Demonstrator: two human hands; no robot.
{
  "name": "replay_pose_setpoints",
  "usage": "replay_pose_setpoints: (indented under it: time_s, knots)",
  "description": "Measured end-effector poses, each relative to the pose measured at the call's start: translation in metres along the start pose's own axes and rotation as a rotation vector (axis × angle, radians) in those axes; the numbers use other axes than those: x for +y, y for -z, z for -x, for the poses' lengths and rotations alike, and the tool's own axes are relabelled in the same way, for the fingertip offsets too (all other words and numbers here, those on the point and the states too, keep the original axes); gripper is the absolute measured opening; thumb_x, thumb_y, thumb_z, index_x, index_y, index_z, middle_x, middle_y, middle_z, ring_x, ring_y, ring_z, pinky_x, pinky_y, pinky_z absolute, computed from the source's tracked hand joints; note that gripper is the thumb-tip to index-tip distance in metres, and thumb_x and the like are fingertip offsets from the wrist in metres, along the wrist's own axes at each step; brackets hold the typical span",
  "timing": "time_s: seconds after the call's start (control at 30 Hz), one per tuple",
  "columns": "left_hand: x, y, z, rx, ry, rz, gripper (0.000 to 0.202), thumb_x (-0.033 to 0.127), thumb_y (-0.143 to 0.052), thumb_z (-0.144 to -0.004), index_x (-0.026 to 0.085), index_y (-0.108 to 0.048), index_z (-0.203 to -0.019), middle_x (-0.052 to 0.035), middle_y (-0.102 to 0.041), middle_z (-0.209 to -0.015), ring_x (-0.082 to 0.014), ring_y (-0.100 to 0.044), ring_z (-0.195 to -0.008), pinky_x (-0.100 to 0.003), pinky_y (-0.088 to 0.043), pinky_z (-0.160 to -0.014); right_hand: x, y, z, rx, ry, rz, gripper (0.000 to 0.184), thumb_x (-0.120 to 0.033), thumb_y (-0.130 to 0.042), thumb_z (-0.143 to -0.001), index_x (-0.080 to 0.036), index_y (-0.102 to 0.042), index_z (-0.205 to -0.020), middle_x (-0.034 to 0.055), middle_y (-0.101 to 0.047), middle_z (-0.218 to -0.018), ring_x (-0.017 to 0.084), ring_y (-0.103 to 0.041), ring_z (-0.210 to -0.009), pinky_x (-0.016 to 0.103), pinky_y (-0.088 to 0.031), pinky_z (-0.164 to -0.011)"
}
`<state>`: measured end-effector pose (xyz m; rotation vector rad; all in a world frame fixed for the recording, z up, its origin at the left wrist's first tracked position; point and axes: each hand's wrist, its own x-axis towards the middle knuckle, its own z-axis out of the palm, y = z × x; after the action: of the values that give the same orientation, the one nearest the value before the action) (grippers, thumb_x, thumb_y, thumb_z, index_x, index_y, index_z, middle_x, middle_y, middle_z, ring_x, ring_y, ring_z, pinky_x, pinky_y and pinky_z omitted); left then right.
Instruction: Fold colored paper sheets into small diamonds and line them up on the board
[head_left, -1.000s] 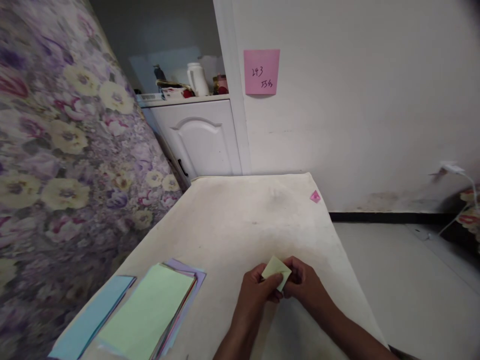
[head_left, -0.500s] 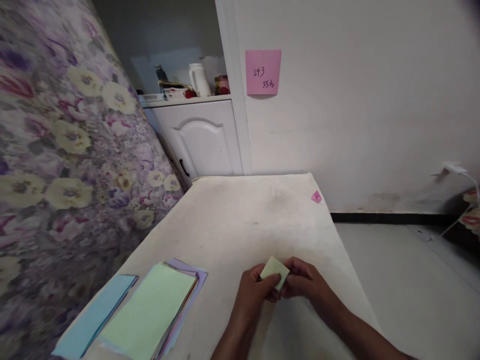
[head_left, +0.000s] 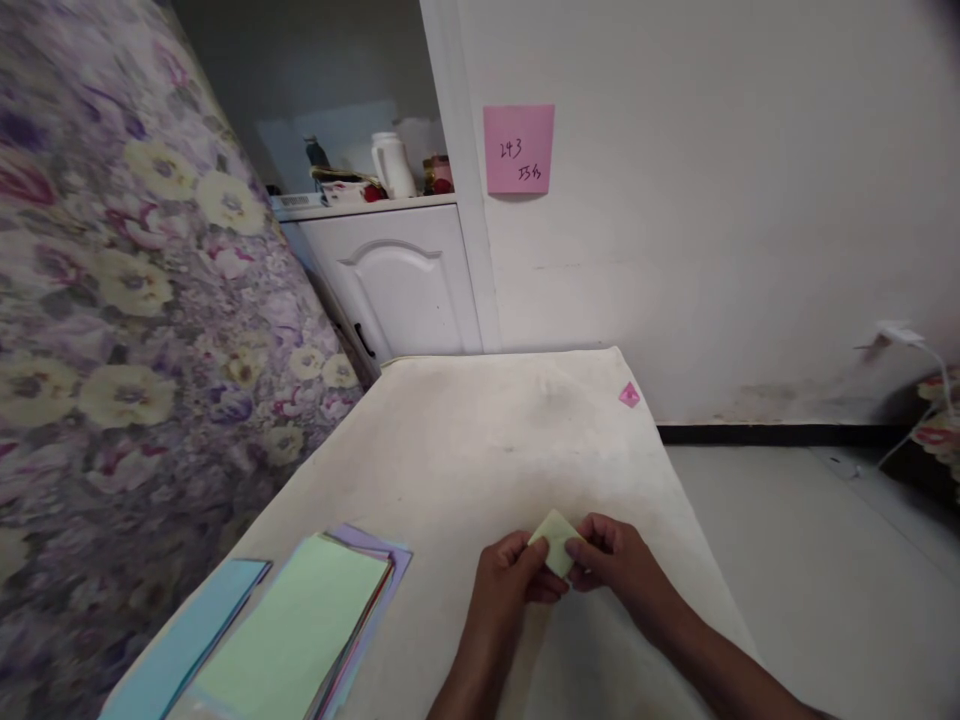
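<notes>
On my feed, I have the left hand (head_left: 507,574) and right hand (head_left: 616,556) both pinched closed on the green paper (head_left: 556,532), above the table (head_left: 450,440), nearer its right edge than its left.

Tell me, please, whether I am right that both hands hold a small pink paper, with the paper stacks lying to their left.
The held paper is pale green, not pink, as the head view shows; the rest is right.

Floral fabric (head_left: 135,300) seen at left; white jug (head_left: 394,167) set on cabinet (head_left: 409,290), upper left; pink note (head_left: 519,150) stuck to wall (head_left: 720,200), top centre.
</notes>
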<state>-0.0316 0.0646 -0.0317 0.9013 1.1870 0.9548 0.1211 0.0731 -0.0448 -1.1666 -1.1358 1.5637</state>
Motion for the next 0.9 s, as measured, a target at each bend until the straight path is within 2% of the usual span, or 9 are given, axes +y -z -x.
replay_pose_setpoints:
  time_s: [0.17, 0.43, 0.6, 0.77, 0.9]
  knots:
    - [-0.001, 0.0, -0.001, -0.009, 0.0, 0.029, 0.037, 0.046, -0.065, -0.068, 0.009, -0.062, -0.069, -0.0054, -0.065, -0.052, -0.0136, -0.059, -0.048, -0.023, -0.045, -0.05, 0.001, 0.001, -0.001, 0.002, 0.013, -0.002, 0.028, -0.039, -0.067, -0.067, -0.016, -0.051, -0.064, -0.0014, -0.061, -0.052, 0.011, -0.056, -0.047, 0.025, -0.047, -0.05]
    - [-0.011, -0.005, -0.003, -0.033, 0.01, 0.095, 0.028, 0.032, -0.068, -0.068, 0.008, -0.064, -0.081, -0.0046, -0.065, -0.059, -0.0113, -0.058, -0.049, -0.02, -0.044, -0.049, 0.004, 0.001, -0.003, 0.001, 0.001, -0.025, 0.029, -0.04, -0.068, -0.066, -0.016, -0.052, -0.063, -0.0021, -0.06, -0.05, 0.011, -0.055, -0.046, 0.023, -0.044, -0.048]
    - [-0.012, -0.004, -0.004, -0.001, 0.01, 0.175, 0.026, 0.029, -0.068, -0.068, 0.008, -0.065, -0.083, -0.0035, -0.064, -0.059, -0.0099, -0.057, -0.047, -0.019, -0.042, -0.045, 0.006, -0.004, 0.0, -0.046, -0.025, -0.089, 0.026, -0.033, -0.071, -0.062, -0.015, -0.057, -0.072, -0.0041, -0.057, -0.053, 0.009, -0.052, -0.046, 0.023, -0.043, -0.048]
    - [-0.011, -0.003, -0.003, 0.032, 0.05, 0.254, 0.026, 0.027, -0.069, -0.067, 0.008, -0.066, -0.084, -0.0025, -0.063, -0.058, -0.0085, -0.056, -0.046, -0.017, -0.041, -0.044, 0.006, -0.006, -0.001, -0.056, -0.013, -0.119, 0.028, -0.031, -0.074, -0.055, -0.016, -0.055, -0.069, -0.0039, -0.057, -0.056, 0.01, -0.053, -0.049, 0.023, -0.042, -0.049]
    - [-0.011, -0.004, -0.003, 0.03, 0.042, 0.261, 0.025, 0.026, -0.07, -0.067, 0.008, -0.066, -0.084, -0.0026, -0.063, -0.058, -0.0082, -0.055, -0.046, -0.017, -0.041, -0.045, 0.009, -0.005, -0.003, -0.057, 0.01, -0.137, 0.026, -0.028, -0.073, -0.054, -0.016, -0.055, -0.069, -0.0043, -0.056, -0.056, 0.009, -0.051, -0.048, 0.022, -0.04, -0.048]
